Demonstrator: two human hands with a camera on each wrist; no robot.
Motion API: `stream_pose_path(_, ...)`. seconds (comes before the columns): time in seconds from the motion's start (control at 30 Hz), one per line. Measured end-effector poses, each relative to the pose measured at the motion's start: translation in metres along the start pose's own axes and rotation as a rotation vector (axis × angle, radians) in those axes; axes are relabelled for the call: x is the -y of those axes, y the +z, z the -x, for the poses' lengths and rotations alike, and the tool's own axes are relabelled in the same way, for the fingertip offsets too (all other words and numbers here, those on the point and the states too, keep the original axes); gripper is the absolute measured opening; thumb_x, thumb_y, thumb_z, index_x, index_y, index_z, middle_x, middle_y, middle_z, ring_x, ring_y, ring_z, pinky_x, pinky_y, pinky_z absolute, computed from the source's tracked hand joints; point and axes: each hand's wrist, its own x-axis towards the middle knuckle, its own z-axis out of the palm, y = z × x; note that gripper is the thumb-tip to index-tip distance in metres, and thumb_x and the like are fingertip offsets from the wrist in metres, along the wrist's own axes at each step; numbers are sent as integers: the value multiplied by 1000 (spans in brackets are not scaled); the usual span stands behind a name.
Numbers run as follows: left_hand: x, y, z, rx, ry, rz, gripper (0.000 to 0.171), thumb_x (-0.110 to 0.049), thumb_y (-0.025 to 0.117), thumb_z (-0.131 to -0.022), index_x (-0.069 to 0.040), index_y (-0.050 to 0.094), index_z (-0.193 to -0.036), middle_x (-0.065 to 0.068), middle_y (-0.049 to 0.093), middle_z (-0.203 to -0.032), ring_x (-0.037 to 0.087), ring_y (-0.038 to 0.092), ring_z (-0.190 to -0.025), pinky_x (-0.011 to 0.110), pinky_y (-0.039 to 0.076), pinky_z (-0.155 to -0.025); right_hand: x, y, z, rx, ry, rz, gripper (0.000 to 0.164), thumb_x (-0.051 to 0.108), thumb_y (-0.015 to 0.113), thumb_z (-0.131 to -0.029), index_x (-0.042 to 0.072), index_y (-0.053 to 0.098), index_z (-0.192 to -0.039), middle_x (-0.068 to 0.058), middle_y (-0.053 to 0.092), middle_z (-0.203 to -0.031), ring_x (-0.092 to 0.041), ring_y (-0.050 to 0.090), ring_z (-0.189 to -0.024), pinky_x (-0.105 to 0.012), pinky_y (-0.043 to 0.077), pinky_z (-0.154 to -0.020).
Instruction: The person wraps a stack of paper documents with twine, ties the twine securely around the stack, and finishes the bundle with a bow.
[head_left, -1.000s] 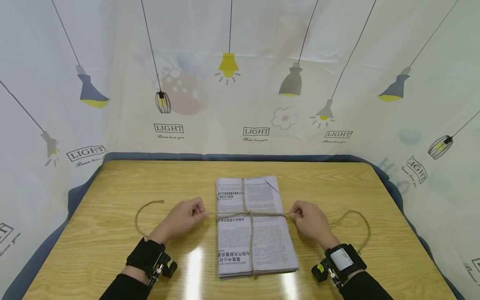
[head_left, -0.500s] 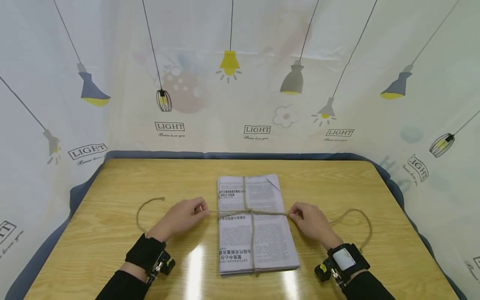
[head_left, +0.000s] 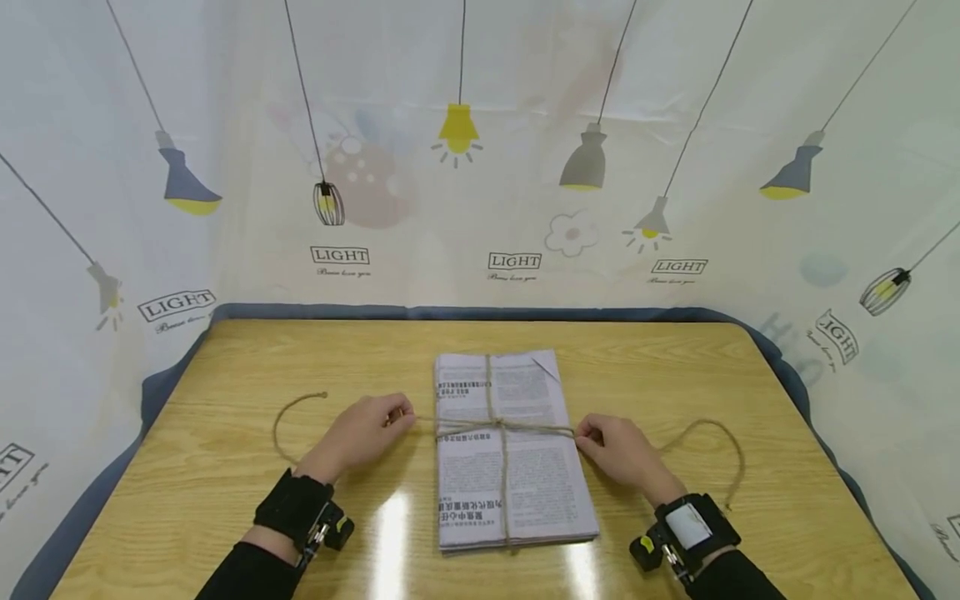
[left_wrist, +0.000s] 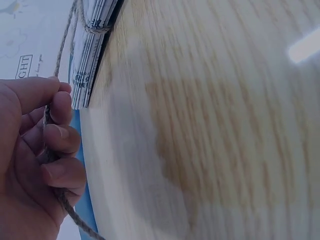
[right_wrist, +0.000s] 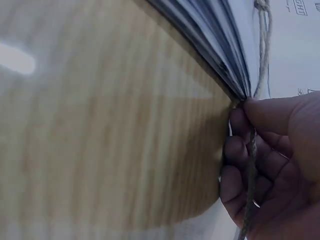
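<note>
A stack of folded newspapers (head_left: 540, 492) lies flat on the table, with brown twine (head_left: 504, 483) running lengthwise and crosswise over it and meeting in a knot (head_left: 498, 422). Left of the stack, my left hand (head_left: 369, 431) pinches one twine end between thumb and forefinger, the other fingers curled around it. That strand (left_wrist: 61, 55) stretches straight from the stack. My right hand (head_left: 621, 450) pinches the other end right at the stack's right edge; in the right wrist view its twine (right_wrist: 251, 170) trails down across the palm.
Loose twine tails curl on the wooden table (head_left: 262, 358), one beside the left forearm (head_left: 276, 425) and one beside the right (head_left: 738, 454). Behind the table hangs a pale curtain (head_left: 420, 275) printed with lamps. Each wrist wears a black camera strap (head_left: 292, 510).
My right hand has dropped slightly and come in against the stack's right edge. The left strand now rises a little apart from the cross strand. The stack stays in place.
</note>
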Motion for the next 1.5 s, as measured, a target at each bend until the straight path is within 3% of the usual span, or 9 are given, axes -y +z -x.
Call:
stream_pose_path(0.2,4,-2,-4,-39,-8,-14,13,-29,54,-98,-21,64,-98,-7,59,-81,13,50,-67,33,43,-67,6,2,2,8,-14,-8,6,12,64,-90,14,63,-84,4,57,-74,-10,48,-66,-30,42,-63)
stream_pose_path(0.33,5,-7,-4,-27,-2,-24,13,-28,55,-98,-19,65,-99,-7,60,-81,12,51,-68,34,43,-68,6,0,1,18,-33,-27,5,13,63,-91,13,64,-86,4,58,-75,-10,50,-68,-31,44,-64)
stream_pose_path(0.87,15,-43,24,44,1,-231,4,-15,62,-92,-14,65,-95,-2,62,-88,13,56,-79,38,49,-73,-7,-13,2,0,-19,-49,10,18,59,-94,11,66,-98,2,63,-86,-12,55,-78,-36,46,-72)
stream_pose_path(1.1,18,-57,26,40,0,-280,6,-19,61,-93,-16,63,-88,-3,61,-82,11,53,-71,37,47,-68,-14,-16,3,-31,-11,-44,11,16,57,-96,10,66,-100,0,64,-87,-13,55,-79,-38,47,-73)
stream_pose_path(1.13,19,-58,25,36,-4,-279,6,-19,62,-93,-17,63,-88,-4,60,-82,11,52,-70,38,47,-68,-14,-16,3,-39,-12,-41,11,16,57,-95,10,66,-100,0,64,-88,-13,55,-79,-38,47,-73)
stream_pose_path(1.23,21,-62,24,7,10,-257,7,-20,61,-93,-19,63,-87,-5,61,-80,10,52,-69,47,48,-84,-16,-17,3,-57,-18,-42,10,14,58,-95,9,66,-99,-1,64,-87,-14,55,-79,-38,47,-72)
stream_pose_path(1.3,22,-64,23,-4,20,-214,7,-20,60,-94,-18,65,-90,-5,61,-81,10,53,-71,49,47,-85,-17,-18,3,-61,-16,-42,11,14,57,-95,8,65,-100,-2,63,-87,-14,54,-78,-38,46,-71)
stream_pose_path(1.37,22,-66,22,-12,30,-169,8,-20,59,-95,-16,65,-93,-4,62,-83,11,54,-73,47,47,-84,-18,-19,4,-64,-5,-47,11,15,57,-96,9,65,-100,-2,63,-87,-15,54,-77,-37,46,-71)
stream_pose_path(1.5,18,-68,19,-26,33,-82,12,-24,57,-97,-17,66,-100,-3,63,-88,11,55,-76,35,46,-68,-18,-22,3,-75,-1,-58,14,16,55,-97,8,65,-102,-2,62,-87,-15,52,-76,-36,45,-68)
